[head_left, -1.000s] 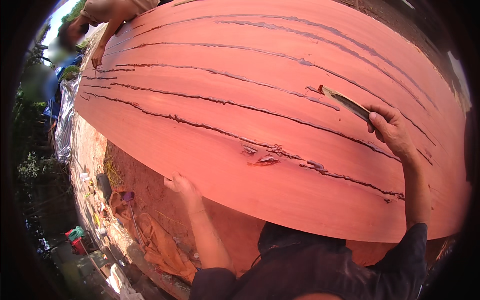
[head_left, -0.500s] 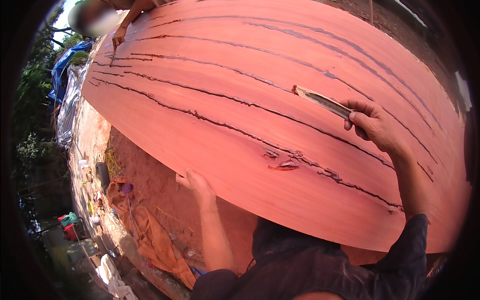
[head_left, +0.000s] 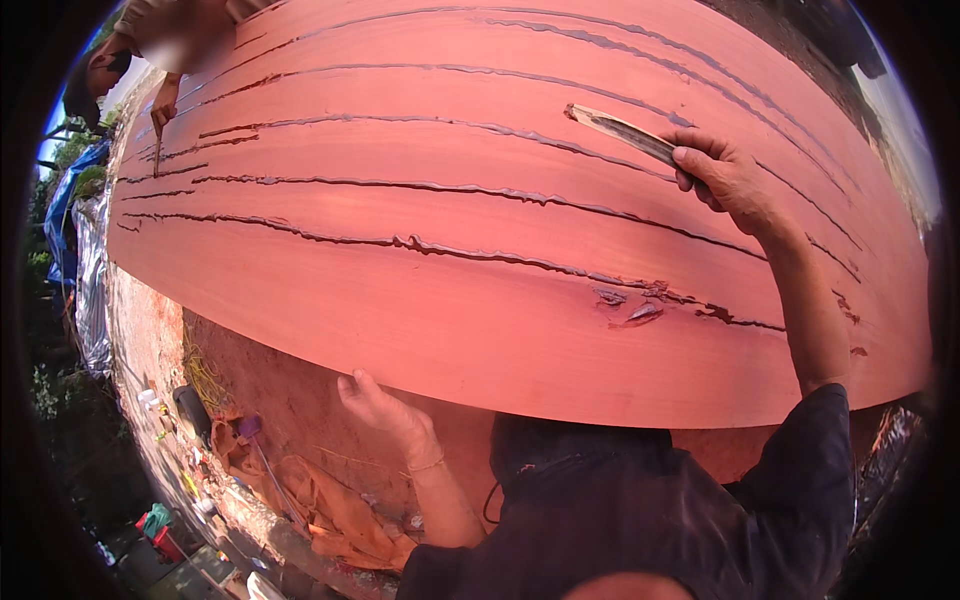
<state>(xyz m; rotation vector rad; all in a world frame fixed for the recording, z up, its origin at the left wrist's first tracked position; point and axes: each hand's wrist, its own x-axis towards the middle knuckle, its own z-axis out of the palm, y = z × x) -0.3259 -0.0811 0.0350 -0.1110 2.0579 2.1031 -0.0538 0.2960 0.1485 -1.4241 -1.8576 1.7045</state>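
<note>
My right hand [head_left: 725, 180] is closed round one end of a split length of bamboo-like wood [head_left: 625, 134], its hollow side dark and its far tip stained reddish brown. It hovers over a broad, curved reddish wooden surface [head_left: 450, 330] that bears several long dark lines of paste. Below the near edge of this surface, my left hand [head_left: 388, 415] has its fingers stretched and holds nothing. I cannot tell whether its fingertips touch the edge. Nearer me on the wood lie a few dark smears [head_left: 638, 314] beside the closest line.
At the far left, a co-worker's hand [head_left: 165, 98] holds a thin stick [head_left: 157, 150] against the surface. Blue and silver sheeting [head_left: 92, 270] hangs beyond. Orange-brown cloth [head_left: 330, 510], a dark cylinder [head_left: 190, 408] and a red container [head_left: 166, 543] are on the ground at left.
The whole view has shifted. My right hand and the bamboo-like piece have moved up and left in the picture. My left hand sits lower against the edge. The co-worker's stick has shifted.
</note>
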